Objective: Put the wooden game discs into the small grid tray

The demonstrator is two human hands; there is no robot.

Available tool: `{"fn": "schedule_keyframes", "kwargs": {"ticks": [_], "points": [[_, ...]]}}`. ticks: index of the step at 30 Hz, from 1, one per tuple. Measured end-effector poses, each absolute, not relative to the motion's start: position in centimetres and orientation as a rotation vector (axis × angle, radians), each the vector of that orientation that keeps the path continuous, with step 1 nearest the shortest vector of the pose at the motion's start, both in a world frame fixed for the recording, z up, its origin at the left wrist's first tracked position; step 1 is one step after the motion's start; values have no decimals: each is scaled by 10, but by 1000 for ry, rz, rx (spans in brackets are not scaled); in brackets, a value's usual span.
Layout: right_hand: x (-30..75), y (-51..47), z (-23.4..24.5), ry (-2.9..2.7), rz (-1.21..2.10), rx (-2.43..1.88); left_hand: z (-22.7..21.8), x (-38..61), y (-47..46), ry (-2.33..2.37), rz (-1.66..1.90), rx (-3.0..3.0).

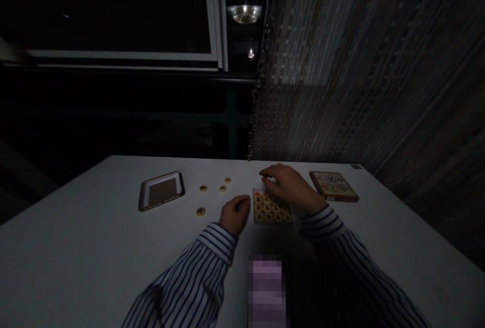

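A clear tray (pixel 273 223) holds rows of round xiangqi pieces (pixel 268 206), most with dark characters and a few with red ones at the far left corner. My left hand (pixel 234 215) rests beside the tray's left edge, its fingers curled closed; whatever they may hold is hidden. My right hand (pixel 286 184) hovers over the far right part of the tray and covers some pieces there. Its thumb and forefinger point left past the far edge, slightly apart, with nothing visible between them. Several loose xiangqi pieces (pixel 223 188) lie on the table left of the tray.
An upturned box lid or shallow box (pixel 161 191) with a brown rim lies on the white table (pixel 94 247) at the left. A flat printed box (pixel 334 186) sits at the right. Behind the table hangs a bead curtain (pixel 322 90). A pixelated patch (pixel 267 290) covers the front middle.
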State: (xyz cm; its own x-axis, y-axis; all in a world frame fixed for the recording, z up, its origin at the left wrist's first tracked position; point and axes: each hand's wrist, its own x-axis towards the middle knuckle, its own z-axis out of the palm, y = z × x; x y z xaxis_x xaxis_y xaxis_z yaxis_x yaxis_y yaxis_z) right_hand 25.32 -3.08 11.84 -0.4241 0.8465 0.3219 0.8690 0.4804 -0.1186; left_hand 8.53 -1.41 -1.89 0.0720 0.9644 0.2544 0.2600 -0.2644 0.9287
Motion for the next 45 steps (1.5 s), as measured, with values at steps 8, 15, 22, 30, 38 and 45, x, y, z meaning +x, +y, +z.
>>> {"fn": "schedule_keyframes", "kwargs": {"ticks": [8,15,22,30,38,45], "points": [[278,-56,83,-2102,-10,-1557,-18,86,-14,1293,1235,1635],[295,-65,30,-1736,151,-1458,-22,85,-10,1314,1253,1706],[304,-58,3,-1474,390,-1295,-11,87,-16,1424,1217,1739],[310,-51,-8,-1349,537,-1290,-10,88,-21,1478,1168,1711],[308,-55,-4,-1372,550,-1298,-16,87,-19,1428,1161,1691],[310,-61,0,-1435,483,-1412,-18,87,-22,1274,1222,1631]]}}
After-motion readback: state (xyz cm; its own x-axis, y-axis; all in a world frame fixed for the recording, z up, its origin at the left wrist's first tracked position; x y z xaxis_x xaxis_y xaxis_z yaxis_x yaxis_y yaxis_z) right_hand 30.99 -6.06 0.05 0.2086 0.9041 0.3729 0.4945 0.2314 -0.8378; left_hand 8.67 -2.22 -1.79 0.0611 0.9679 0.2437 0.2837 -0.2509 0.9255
